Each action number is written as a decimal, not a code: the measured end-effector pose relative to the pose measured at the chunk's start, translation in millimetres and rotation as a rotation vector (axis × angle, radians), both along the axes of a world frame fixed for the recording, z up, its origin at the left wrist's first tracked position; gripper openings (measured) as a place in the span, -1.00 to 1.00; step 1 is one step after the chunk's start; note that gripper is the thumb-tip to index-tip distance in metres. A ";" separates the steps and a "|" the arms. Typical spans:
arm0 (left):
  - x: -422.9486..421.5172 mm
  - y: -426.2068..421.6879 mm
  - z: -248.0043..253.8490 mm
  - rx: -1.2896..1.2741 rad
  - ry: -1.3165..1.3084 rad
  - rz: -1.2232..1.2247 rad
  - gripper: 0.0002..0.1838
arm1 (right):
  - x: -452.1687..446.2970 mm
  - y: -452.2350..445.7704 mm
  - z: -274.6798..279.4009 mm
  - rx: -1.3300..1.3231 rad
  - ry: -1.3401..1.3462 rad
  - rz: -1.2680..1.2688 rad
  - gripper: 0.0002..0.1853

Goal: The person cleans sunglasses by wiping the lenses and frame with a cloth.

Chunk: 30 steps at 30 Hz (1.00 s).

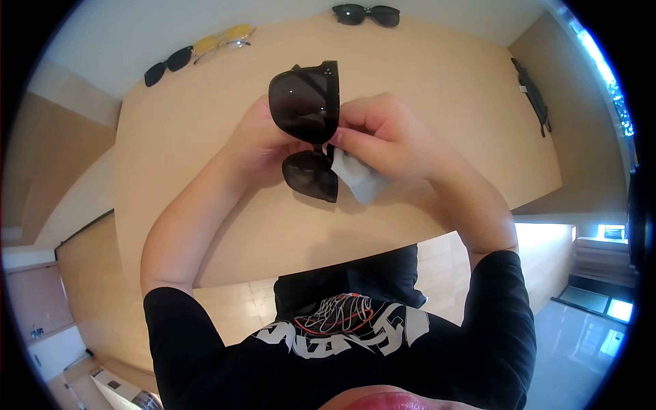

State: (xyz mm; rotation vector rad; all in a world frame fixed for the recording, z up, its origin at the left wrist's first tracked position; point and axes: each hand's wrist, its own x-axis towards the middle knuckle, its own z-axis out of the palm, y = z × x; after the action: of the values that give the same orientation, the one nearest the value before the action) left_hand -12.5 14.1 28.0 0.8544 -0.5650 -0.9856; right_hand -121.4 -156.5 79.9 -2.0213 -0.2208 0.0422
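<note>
A pair of black sunglasses (304, 102) with large dark lenses is held up above the table, turned so that one lens sits above the other. My left hand (261, 140) is closed on the sunglasses from behind; the lenses hide part of its fingers. On the other side, my right hand (393, 137) pinches a light grey cloth (359, 179) against the sunglasses near the bridge. The cloth hangs down below the right thumb, beside the lower lens. Exactly where the right fingertips touch the frame is hidden.
On the wooden table (465, 102), black sunglasses (169, 65) and yellow-tinted glasses (222, 39) lie at the far left. More dark sunglasses (366, 15) lie at the far edge. A dark, narrow item (533, 96), perhaps folded glasses, lies near the right edge.
</note>
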 end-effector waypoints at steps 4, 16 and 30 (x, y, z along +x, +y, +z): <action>4.8 -1.0 -5.6 0.022 -0.102 -0.013 -0.81 | -1.0 -0.7 -1.2 -0.082 -0.051 0.044 -0.82; 3.9 0.7 -2.1 0.048 -0.310 0.122 -0.76 | 1.3 0.1 -7.9 -0.052 0.008 -0.041 -0.78; -0.5 -0.6 -2.6 -0.002 0.068 -0.056 -0.77 | 9.4 -18.7 -21.4 0.404 -0.636 -0.383 -0.84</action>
State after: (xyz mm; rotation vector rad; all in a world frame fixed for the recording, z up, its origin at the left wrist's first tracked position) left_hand -13.0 13.5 25.3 0.8044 -0.5341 -1.0613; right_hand -112.1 -175.2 58.4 -1.5873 -0.2139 -0.8287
